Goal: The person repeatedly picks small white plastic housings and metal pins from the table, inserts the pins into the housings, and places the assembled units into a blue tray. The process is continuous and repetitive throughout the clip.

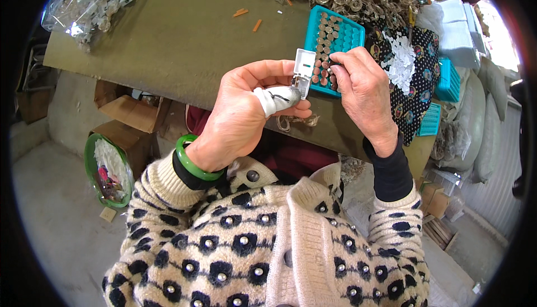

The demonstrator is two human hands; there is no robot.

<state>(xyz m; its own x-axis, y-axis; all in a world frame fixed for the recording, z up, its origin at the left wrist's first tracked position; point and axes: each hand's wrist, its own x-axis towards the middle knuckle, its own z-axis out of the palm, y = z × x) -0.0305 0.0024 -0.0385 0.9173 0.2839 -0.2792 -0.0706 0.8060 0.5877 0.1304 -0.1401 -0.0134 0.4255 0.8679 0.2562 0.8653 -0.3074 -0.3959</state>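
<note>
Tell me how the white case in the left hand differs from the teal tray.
Size: the white case is far smaller than the teal tray.
Pose: the case is held up in the left hand, while the tray lies on the table.
Contents: the case shows metal inside, while the tray holds rows of coppery discs.
Shared: both have straight-edged, roughly rectangular outlines.

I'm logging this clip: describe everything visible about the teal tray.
The teal tray is rectangular, apparently plastic, with a raised rim and rows of round hollows. Small coppery discs fill much of its left side; many hollows on the right hold none. It lies on the table, slightly askew in view. The right hand covers its near right corner, fingers over the discs; whether they touch the tray is unclear.
</note>
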